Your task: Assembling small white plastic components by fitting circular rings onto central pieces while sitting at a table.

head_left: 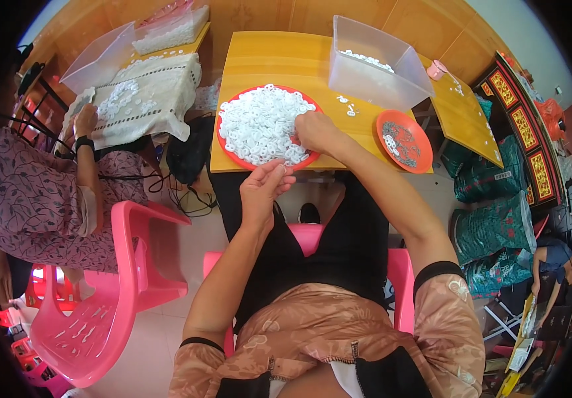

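A round red tray is heaped with small white ring-shaped plastic pieces. My left hand is at the tray's near edge, thumb and fingers pinched on a small white plastic piece, mostly covered by the fingertips. At the right side of the heap, my right hand has its fingers curled down against the pieces; what they hold is hidden. Right of it sits an orange-red plate with many small grey metal parts and a few white pieces.
A clear plastic bin with white pieces stands at the back right of the yellow table. To the left, another person's hand works at a cloth-covered table. A pink chair stands beside me; green sacks are stacked right.
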`<state>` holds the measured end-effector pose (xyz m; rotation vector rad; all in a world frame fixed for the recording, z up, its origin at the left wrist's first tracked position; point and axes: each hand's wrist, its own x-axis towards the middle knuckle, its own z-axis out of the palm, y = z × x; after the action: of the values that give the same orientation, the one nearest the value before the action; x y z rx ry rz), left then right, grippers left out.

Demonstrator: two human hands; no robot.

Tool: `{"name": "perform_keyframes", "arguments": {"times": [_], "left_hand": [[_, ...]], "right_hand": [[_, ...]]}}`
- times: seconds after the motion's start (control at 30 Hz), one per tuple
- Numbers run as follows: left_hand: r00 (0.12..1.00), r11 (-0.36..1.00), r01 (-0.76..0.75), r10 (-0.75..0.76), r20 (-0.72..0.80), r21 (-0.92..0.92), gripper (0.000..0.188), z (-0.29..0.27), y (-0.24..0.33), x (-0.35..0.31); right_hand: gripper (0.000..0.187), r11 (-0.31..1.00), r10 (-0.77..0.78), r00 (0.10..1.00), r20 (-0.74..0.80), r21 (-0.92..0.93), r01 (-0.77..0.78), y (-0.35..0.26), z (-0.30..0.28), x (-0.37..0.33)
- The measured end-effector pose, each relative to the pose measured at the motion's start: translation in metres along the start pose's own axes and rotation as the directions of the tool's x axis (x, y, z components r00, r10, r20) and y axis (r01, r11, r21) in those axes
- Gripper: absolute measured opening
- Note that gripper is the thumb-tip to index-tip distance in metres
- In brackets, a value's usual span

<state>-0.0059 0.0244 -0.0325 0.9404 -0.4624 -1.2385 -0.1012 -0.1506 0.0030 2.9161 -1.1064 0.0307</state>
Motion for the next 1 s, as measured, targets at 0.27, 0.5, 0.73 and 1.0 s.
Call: {"name": "perform_keyframes", "arguments": {"times": [0.27,0.5,0.73,1.0], "left_hand": [[0.999,0.999,-0.039,0.039,0.014,-0.014,0.025,-0.001,-0.001,0.001],[0.997,0.998,-0.059,0.060,0.044,-0.018,0.021,0.003,0.005,-0.003],[0.989,0.988,-0.130,0.123,0.084,0.084,0.020,0.007,0.003,-0.007],[0.975,0.968,-0.200,0.182,0.123,0.152,0.018,0.010,0.002,-0.011]], "right_hand": [[0.016,0.968,-0.082,0.987,-0.135,0.223,0.111,0.013,0.012,-0.009],[0.007,0.503,0.245,0.955,-0.167,0.864,0.022,-0.025,-0.014,-0.075],[0.012,0.446,0.170,0.960,-0.222,0.886,0.126,-0.045,-0.019,-0.108],[0.020,0.587,0.104,0.924,-0.367,0.773,0.241,-0.049,-0.024,-0.114]]}}
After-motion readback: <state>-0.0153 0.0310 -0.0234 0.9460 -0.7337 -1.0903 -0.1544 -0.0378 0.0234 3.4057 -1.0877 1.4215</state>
